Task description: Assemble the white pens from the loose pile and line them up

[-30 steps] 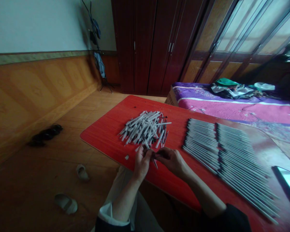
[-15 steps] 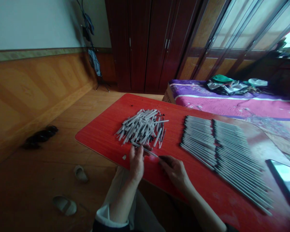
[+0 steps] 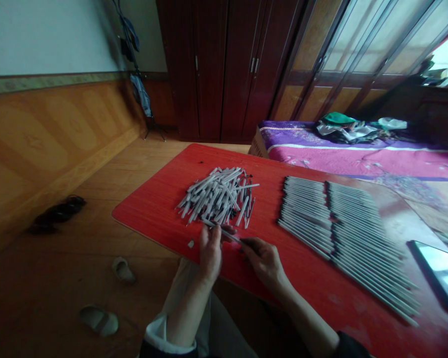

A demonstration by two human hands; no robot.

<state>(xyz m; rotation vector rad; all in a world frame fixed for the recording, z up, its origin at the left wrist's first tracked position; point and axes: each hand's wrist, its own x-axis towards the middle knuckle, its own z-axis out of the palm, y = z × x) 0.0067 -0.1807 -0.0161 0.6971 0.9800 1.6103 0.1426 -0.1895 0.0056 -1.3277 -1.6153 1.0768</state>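
A thin pen-like grey-white stick [image 3: 230,235] slants between my hands above the red table [image 3: 153,199]. My left hand [image 3: 210,248] is closed around its upper left part. At the stick's lower right end, the fingers of my right hand [image 3: 263,258] are pinched together on it. Just beyond my left hand lies a loose pile of similar sticks [image 3: 216,196], some with black parts. To the right, many sticks are laid side by side in two rows: a shorter row [image 3: 308,214] and a longer row [image 3: 369,248], both with black ends on the left.
A phone [image 3: 438,273] lies at the table's right side. A small white scrap [image 3: 190,243] is near the front edge. Beyond stand a bed [image 3: 358,159] and a dark wardrobe [image 3: 227,74]. Shoes [image 3: 99,319] and a black bundle [image 3: 57,214] are on the floor.
My right hand has come slightly left along the stick, closer to my left hand. The whole view has shifted a little; the pile and rows look the same.
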